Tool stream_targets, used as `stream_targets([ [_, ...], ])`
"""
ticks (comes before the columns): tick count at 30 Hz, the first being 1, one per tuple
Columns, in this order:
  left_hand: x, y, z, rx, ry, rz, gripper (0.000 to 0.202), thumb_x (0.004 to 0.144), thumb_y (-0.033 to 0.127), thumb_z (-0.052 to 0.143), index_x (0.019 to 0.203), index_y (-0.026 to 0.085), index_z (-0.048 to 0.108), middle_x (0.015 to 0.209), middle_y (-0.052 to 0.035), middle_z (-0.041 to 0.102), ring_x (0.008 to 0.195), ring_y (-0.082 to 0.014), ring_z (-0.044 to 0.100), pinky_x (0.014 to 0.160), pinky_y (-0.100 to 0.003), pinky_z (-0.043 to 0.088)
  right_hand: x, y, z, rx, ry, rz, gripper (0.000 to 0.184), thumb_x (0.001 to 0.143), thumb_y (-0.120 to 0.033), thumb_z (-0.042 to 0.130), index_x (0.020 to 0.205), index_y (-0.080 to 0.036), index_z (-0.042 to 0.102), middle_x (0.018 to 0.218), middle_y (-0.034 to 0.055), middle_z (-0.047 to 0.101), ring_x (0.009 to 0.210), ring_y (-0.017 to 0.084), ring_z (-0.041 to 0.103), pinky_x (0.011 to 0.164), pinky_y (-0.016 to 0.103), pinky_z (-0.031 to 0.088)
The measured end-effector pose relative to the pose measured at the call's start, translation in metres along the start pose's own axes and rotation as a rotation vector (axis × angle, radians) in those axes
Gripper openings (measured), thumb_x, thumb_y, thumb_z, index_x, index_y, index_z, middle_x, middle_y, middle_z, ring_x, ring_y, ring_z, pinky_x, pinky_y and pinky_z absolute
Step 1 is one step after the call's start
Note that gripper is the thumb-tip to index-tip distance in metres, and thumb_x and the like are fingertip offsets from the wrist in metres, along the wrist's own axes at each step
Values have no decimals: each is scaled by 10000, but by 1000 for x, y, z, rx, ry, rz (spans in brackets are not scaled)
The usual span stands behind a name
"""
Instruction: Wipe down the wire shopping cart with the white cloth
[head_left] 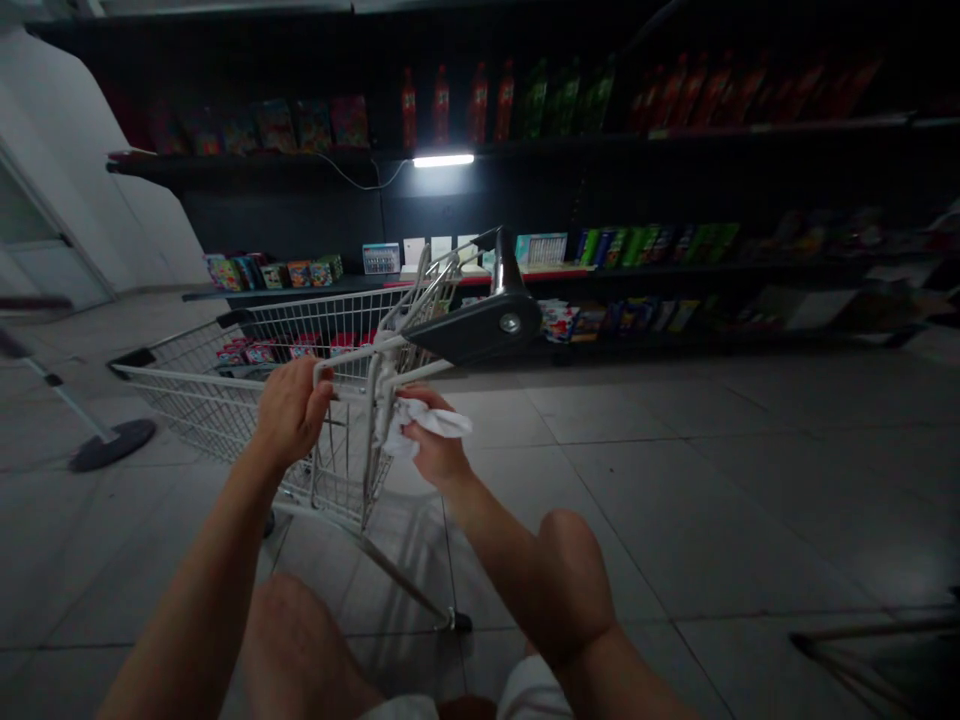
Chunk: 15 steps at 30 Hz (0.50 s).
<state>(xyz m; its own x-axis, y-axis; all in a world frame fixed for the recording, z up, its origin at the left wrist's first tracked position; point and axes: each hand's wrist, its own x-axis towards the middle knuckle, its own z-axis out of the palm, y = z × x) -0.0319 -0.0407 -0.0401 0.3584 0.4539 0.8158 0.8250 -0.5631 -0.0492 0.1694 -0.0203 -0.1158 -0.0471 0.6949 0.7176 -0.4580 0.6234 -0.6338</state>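
Note:
A wire shopping cart (202,405) stands side-on before me, its dark plastic handle end (480,328) pointing up and to the right. My left hand (295,412) is closed around the top rim of the basket near the handle. A crumpled white cloth (436,420) is pinched in my right hand (439,450), pressed against the upright wires at the cart's rear corner. Some of the right fingertips are hidden behind the cloth and the wires.
Dark store shelves (480,275) with bottles, cans and boxes run behind the cart. A lit tube lamp (442,161) hangs beneath the upper shelf. A round stand base (112,446) is at the left. Dark legs of some object (862,635) show at the lower right on the tiled floor (720,480).

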Motion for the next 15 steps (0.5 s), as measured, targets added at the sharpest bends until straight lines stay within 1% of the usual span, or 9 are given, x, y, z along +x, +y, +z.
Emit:
stream_targets([
  [2, -3, 9, 1, -69, 93, -14, 379, 972, 450, 298, 1085, 184, 544, 976, -103, 614, 926, -236, 574, 813, -400, 459, -7, 7, 0, 30, -86, 140, 222, 623, -165, 653, 839, -198, 696, 850, -14, 660, 770, 110, 595, 691, 218, 462],
  [4, -6, 25, 1, -124, 324, -16, 345, 960, 429, 363, 1166, 196, 513, 1106, -119, 577, 1062, -254, 542, 899, -441, 451, 0, 3, -1, 74, -35, 232, 284, 619, -155, 612, 891, -195, 679, 835, -21, 649, 715, 97, 564, 620, 192, 429],
  [6, -10, 43, 1, -105, 595, -23, 267, 952, 382, 398, 1122, 225, 530, 1064, -93, 568, 1040, -247, 538, 902, -448, 447, 11, -8, 2, 156, 82, 223, 330, 634, -170, 579, 955, -207, 645, 859, -27, 631, 720, 96, 551, 607, 184, 426],
  [7, -10, 52, 1, -74, 625, -26, 247, 951, 376, 400, 1087, 230, 545, 1024, -81, 568, 1008, -240, 544, 889, -443, 448, 16, -13, 5, 179, 92, 195, 339, 640, -176, 576, 972, -212, 631, 878, -28, 624, 748, 100, 557, 632, 189, 441],
  [8, -10, 60, 2, -64, 588, -42, 255, 957, 384, 385, 1069, 227, 551, 998, -75, 569, 977, -235, 553, 872, -436, 450, 18, -15, 10, 183, 74, 166, 337, 647, -179, 576, 979, -216, 624, 895, -27, 622, 783, 108, 566, 667, 198, 458],
  [10, -7, 72, 6, -72, 379, -91, 314, 963, 433, 362, 1080, 207, 547, 971, -74, 570, 937, -231, 563, 836, -419, 455, 11, -10, 20, 145, 8, 118, 319, 665, -188, 579, 979, -218, 625, 915, -19, 626, 844, 125, 580, 734, 221, 476],
  [11, -5, 75, 8, -79, 292, -120, 338, 959, 460, 372, 1091, 196, 537, 957, -73, 570, 920, -232, 562, 819, -411, 453, 2, -2, 24, 115, -5, 105, 312, 676, -196, 585, 984, -218, 628, 930, -13, 630, 868, 133, 582, 761, 233, 477],
  [12, -3, 78, 10, -75, 234, -147, 355, 945, 487, 405, 1097, 189, 525, 942, -71, 568, 914, -234, 556, 808, -404, 449, -9, 10, 27, 87, 0, 102, 304, 688, -211, 593, 990, -219, 630, 941, -5, 632, 876, 139, 581, 774, 243, 475],
  [15, 3, 76, 13, -43, 178, -227, 326, 911, 507, 498, 1007, 196, 518, 875, -52, 553, 903, -234, 523, 796, -388, 425, -50, 58, 27, -31, -26, 185, 283, 686, -267, 627, 963, -214, 643, 945, 18, 640, 869, 157, 577, 808, 279, 468],
])
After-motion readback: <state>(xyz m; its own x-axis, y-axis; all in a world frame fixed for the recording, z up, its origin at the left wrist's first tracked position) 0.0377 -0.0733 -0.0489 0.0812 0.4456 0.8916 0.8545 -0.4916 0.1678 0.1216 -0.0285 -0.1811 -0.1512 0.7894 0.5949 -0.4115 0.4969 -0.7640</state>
